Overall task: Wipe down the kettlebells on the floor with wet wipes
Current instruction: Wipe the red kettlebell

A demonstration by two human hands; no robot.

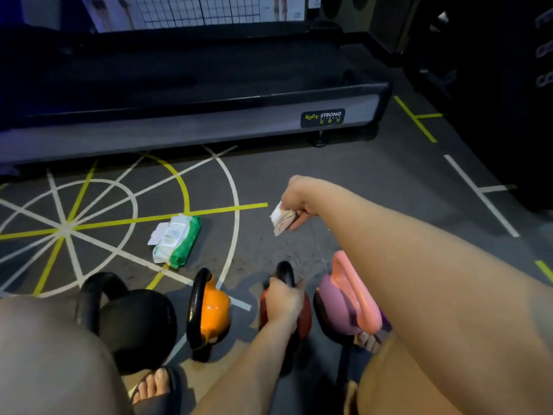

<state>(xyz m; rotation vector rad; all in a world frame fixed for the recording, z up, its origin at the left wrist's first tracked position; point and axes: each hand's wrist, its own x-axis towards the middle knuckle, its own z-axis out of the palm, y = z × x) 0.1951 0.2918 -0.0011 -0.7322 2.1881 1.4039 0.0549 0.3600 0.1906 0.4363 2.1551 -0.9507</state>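
the wet wipes pack [176, 239] lies on the marked floor [374, 187] with its flap lid folded open; its contents cannot be made out. a crumpled wipe [282, 221] is pinched in the curled fingers of the right hand [296, 202], above the floor. the red kettlebell [305, 314] is gripped by its black handle in the left hand [282, 301], between the orange kettlebell [214, 310] and the pink kettlebell [344, 304], with a black kettlebell [140, 324] at the left end. a treadmill [191, 124] stands beyond.

Kettlebells: black [134, 322], orange [214, 310], red [303, 313], pink-purple [344, 307]; green-white wipes pack [178, 241].
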